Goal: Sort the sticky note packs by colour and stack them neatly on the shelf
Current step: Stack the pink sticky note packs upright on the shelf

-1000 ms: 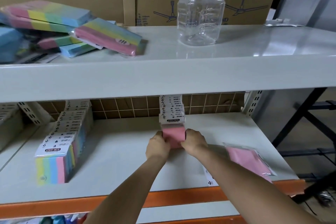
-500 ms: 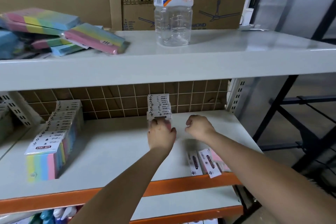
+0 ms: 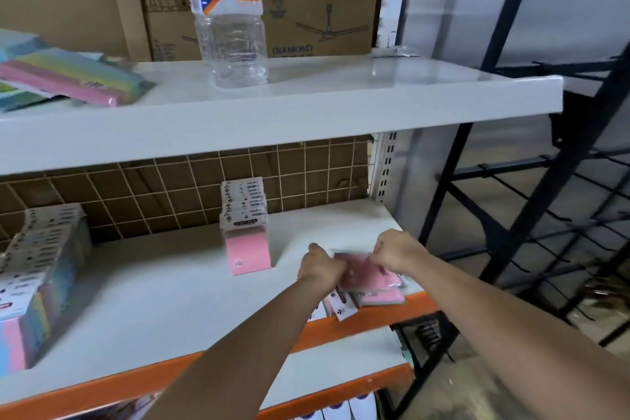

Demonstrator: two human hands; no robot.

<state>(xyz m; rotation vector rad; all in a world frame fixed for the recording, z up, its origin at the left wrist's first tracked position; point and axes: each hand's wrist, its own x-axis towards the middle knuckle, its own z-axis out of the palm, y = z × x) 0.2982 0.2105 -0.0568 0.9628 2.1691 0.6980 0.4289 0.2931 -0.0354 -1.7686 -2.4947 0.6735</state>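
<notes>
A row of pink sticky note packs (image 3: 248, 253) stands upright in the middle of the lower white shelf (image 3: 163, 293), running back to the wire grid. Loose pink packs (image 3: 381, 286) lie in a small pile at the shelf's front right edge, their white header cards hanging over the orange rail. My left hand (image 3: 318, 266) and my right hand (image 3: 395, 251) both grip the top pack of that pile, one at each side. A row of rainbow packs (image 3: 41, 269) stands at the left. More rainbow packs (image 3: 68, 78) lie loose on the upper shelf.
A clear plastic bottle (image 3: 231, 27) stands on the upper shelf (image 3: 341, 102), with cardboard boxes (image 3: 320, 10) behind it. An orange rail (image 3: 358, 327) edges the lower shelf. A black metal rack (image 3: 545, 215) stands to the right.
Both hands left the standing pink row and moved right and forward to the loose pink pile, where they took hold of a pack. The view swung to the right.
</notes>
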